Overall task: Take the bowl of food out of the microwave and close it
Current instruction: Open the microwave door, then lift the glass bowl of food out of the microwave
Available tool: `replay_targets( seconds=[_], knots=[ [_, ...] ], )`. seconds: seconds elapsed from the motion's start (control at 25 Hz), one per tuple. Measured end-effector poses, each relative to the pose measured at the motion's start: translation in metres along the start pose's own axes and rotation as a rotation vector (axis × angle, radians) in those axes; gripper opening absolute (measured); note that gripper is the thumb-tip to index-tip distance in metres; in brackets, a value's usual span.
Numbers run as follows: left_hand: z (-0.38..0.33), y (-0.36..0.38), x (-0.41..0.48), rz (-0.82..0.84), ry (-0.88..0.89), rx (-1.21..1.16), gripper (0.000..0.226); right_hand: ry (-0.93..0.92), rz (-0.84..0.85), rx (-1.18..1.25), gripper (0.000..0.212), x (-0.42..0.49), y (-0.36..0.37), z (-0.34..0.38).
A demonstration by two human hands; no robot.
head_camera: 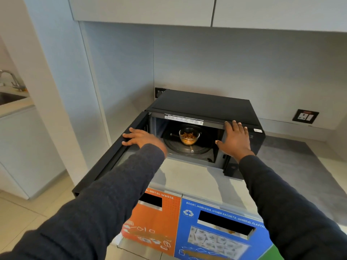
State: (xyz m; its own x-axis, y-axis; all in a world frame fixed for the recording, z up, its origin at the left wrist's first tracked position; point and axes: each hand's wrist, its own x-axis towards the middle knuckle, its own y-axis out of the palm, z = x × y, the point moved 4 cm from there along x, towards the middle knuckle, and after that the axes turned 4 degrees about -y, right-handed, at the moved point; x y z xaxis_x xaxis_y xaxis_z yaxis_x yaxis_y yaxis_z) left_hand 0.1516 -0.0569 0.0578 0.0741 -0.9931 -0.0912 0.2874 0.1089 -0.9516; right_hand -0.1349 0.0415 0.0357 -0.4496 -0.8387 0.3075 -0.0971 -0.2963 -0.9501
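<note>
The bowl (189,136), a clear one with orange-brown food in it, is seen standing at the middle of the turntable (187,147) inside the microwave (202,107), untouched by either hand. The door (112,156) is swung wide open at the microwave's left side. The left hand (139,137) is laid flat on the door's top edge, fingers spread and closed on nothing. The right hand (234,138) is pressed flat, likewise open and empty, against the microwave's front at the right of the cavity, beside the opening. The microwave is set on a grey desk (293,166), against the wall; a socket (305,116) is fixed to the wall at the microwave's right, and waste bins (187,228) with orange and blue labels are found in front of it, below the desk edge. The opening step is judged done and the taking-out not yet begun. For the next move, a hand would need to be brought into the cavity and closed about the bowl, which may be hot, and the bowl lifted level over the sill.
</note>
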Motion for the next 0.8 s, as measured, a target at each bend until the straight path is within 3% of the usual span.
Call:
replay_targets(
  seconds=[0.28,0.4,0.48,0.52,0.6,0.72,0.8],
  knots=[
    [-0.002,0.024,0.012,-0.029,-0.027,-0.176,0.117,0.026,0.002,0.09,0.09,-0.003,-0.005,0.002],
    [-0.009,0.04,0.01,-0.204,0.206,-0.258,0.122,0.052,-0.167,0.328,0.083,-0.029,-0.01,0.019],
    [-0.02,0.058,0.005,-0.264,0.415,-0.394,0.114,0.048,-0.206,0.54,0.079,-0.053,0.001,0.038],
    [-0.028,0.067,0.003,-0.224,0.502,-0.531,0.108,0.061,-0.163,0.664,0.079,-0.063,0.012,0.048],
    [-0.047,0.087,0.0,0.011,0.577,-0.903,0.098,0.131,-0.05,0.919,0.079,-0.077,0.041,0.062],
    [-0.076,0.11,0.009,0.32,0.502,-1.314,0.088,0.3,0.026,1.207,0.076,-0.081,0.08,0.068],
    [-0.096,0.117,0.026,0.376,0.462,-1.432,0.082,0.371,0.041,1.333,0.074,-0.072,0.105,0.07]
  ],
)
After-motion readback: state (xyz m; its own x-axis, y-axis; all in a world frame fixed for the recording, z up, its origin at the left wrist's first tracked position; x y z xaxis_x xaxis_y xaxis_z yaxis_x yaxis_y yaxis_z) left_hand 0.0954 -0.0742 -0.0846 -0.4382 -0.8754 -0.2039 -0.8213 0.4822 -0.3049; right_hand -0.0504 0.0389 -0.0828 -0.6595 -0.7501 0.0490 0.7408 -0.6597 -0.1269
